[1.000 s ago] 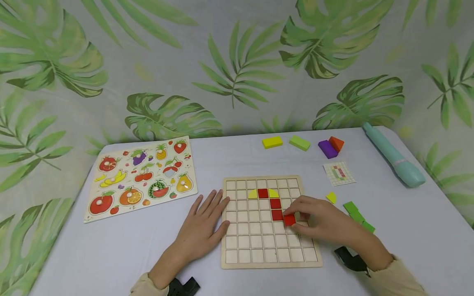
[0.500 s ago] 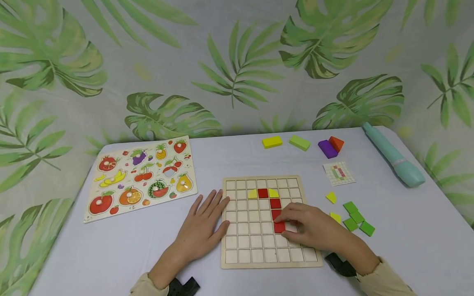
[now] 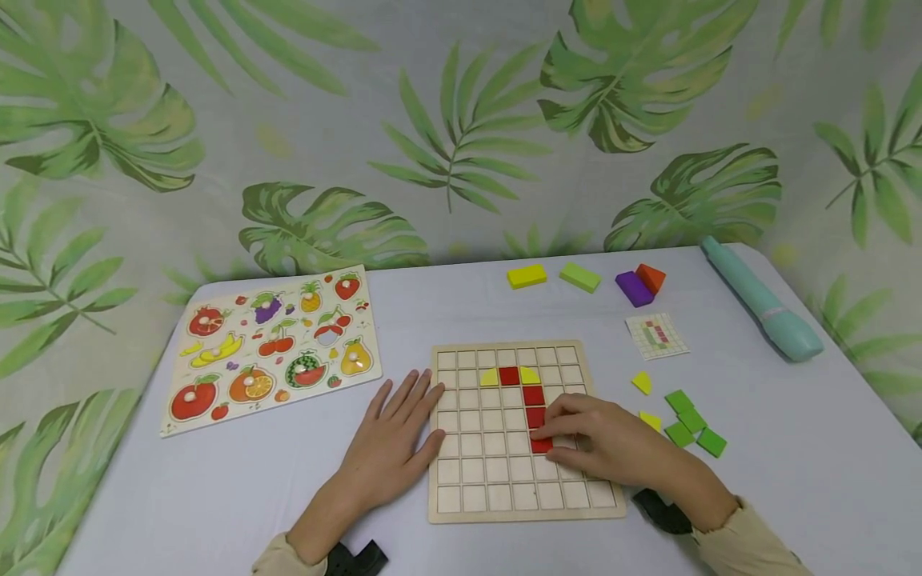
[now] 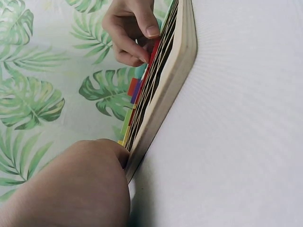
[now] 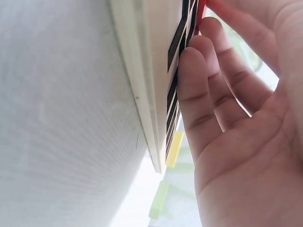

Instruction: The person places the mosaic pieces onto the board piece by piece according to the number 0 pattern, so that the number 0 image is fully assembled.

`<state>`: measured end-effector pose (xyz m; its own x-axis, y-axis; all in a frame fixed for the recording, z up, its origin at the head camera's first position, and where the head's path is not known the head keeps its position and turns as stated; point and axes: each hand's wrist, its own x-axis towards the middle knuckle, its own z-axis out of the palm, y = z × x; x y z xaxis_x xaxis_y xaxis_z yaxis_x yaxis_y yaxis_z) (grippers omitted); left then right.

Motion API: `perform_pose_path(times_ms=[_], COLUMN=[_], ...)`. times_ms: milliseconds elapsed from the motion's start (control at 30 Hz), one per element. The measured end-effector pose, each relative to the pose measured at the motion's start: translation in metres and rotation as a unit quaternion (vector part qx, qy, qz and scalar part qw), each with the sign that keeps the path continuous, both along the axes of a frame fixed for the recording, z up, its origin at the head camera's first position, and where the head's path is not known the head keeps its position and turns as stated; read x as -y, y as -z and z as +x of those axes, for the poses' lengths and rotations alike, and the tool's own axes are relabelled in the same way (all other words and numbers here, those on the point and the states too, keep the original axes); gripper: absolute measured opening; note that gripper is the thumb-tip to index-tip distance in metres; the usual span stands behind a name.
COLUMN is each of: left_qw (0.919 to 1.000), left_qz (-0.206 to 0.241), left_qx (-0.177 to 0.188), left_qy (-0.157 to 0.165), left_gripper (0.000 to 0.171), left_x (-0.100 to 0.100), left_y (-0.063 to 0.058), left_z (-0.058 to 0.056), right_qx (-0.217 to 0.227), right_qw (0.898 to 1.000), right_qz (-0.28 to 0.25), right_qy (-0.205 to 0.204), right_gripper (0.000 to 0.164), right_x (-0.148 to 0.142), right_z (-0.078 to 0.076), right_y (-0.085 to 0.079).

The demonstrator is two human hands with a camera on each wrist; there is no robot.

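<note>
right hand (image 3: 603, 438) pinching a red square (image 3: 542, 447)
seat it squarely before releasing; left hand (image 3: 389, 442), fingers spread, should steady the board (image 3: 526, 518) at its left edge.

Head camera: worn above the six o'clock side of the desk (image 3: 202, 496), facing forward and down, leaf-print cloth (image 3: 324, 160) at twelve; I find it the widest view. Left wrist camera: low, close, turned sideways, sighting along the rim of the grid board (image 3: 526, 517) with my right fingers (image 3: 562, 426) near twelve o'clock in frame. Right wrist camera: nearest, sideways, those fingers towards one o'clock. All three views share board and right fingers.
</note>
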<state>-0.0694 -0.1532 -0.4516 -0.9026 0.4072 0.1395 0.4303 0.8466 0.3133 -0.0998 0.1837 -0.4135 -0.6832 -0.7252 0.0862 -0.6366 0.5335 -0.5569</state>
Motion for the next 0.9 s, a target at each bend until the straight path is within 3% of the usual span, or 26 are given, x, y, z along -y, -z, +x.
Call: perform_pose_path(times_ms=[400, 900], left_qw=[1.0000, 1.0000], left_qz=[-0.004, -0.002], left_qx=[-0.008, -0.007], left_qy=[-0.001, 0.002], left_gripper=[0.062, 0.062], left_x=[0.001, 0.000], left_y=[0.001, 0.001], left_z=[0.001, 0.000], right_qx=[0.000, -0.081], right_qw=[1.000, 0.993], right_qz=[0.001, -0.037], right_qy=[0.015, 0.077], right_gripper=[0.027, 0.037], right_x=[-0.004, -0.048], right_z=[-0.002, -0.020], right_y=[-0.005, -0.018])
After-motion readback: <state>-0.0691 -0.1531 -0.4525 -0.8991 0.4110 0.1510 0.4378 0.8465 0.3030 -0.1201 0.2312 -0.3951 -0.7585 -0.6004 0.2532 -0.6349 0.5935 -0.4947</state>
